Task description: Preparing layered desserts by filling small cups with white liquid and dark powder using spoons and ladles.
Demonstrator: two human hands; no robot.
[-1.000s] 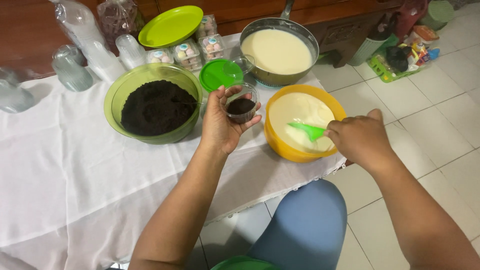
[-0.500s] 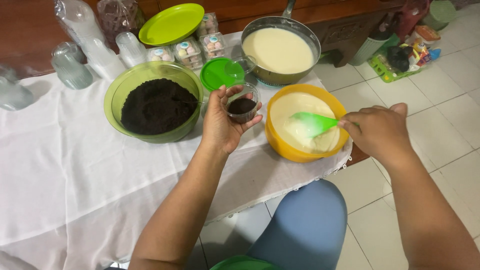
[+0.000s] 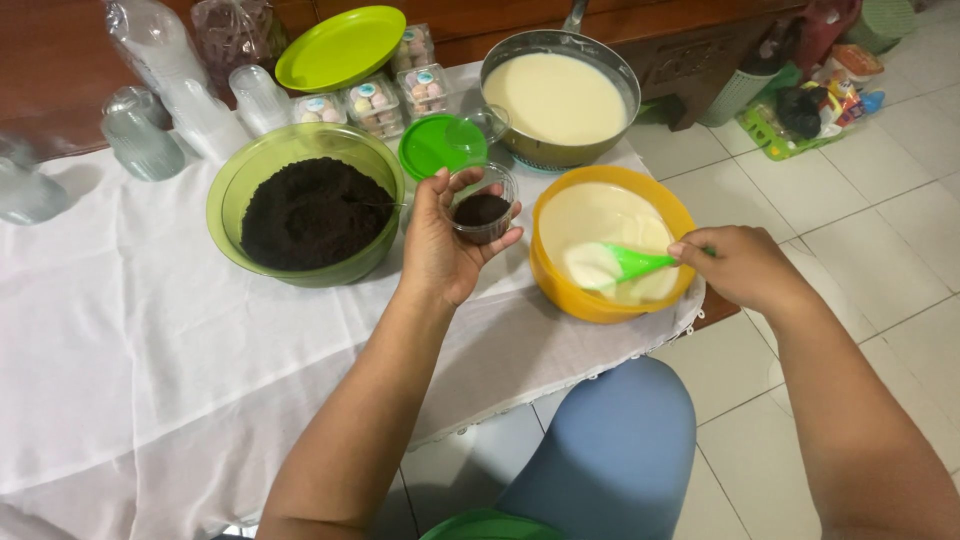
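Over on the left of the frame there's a white cloth [image 3: 150, 350] covering the desk, with some clear bottles [image 3: 140, 140] along the upper left edge and a big green bowl [image 3: 232, 190] full of dark crumbs [image 3: 312, 212]. Behind it sit a lime plate [image 3: 340, 45], a few little clear boxes of pastel sweets [image 3: 375, 100] and a round green lid [image 3: 440, 148].

Center frame, the left hand [image 3: 440, 250] is curled around a small clear plastic cup [image 3: 484, 205], held up off the desk between the green bowl and the yellow one. It's see-through with a dark crumb layer at the bottom. I'd guess it's super light and thin-walled, so it'll buckle if squeezed; holding it round the sides down low, like here, looks sensible, and keep it level so nothing spills.

Right of that is a yellow bowl [image 3: 560, 290] of pale cream [image 3: 590, 215], and a metal pan [image 3: 600, 150] with more of it in the upper middle. The right hand [image 3: 745, 268] is closed on the handle of a green spatula [image 3: 630, 264], blade loaded with cream over the yellow bowl. Cream looks thick and soft, probably drippy. The spatula seems stiff enough; grip by the handle end.
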